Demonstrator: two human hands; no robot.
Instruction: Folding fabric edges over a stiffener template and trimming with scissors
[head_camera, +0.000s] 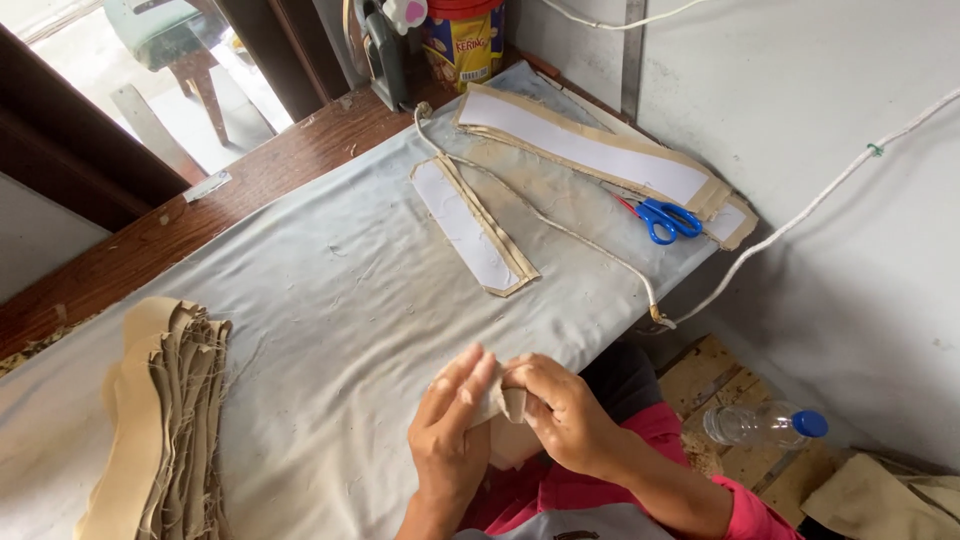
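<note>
At the near edge of the padded table, both my hands pinch a small piece of beige fabric (503, 404). My left hand (450, 430) holds it from the left with fingers extended. My right hand (565, 405) grips it from the right, fingers curled over the cloth. The rest of the piece hangs down below the table edge, mostly hidden by my hands.
A grey cloth (350, 300) covers the table. A stack of beige fabric pieces (165, 420) lies at the left. Two fabric strips with white lining (470, 225) (600, 150) lie farther back, beside blue-handled scissors (668, 218). A white cord (560, 230) crosses the table. A plastic bottle (765, 423) lies lower right.
</note>
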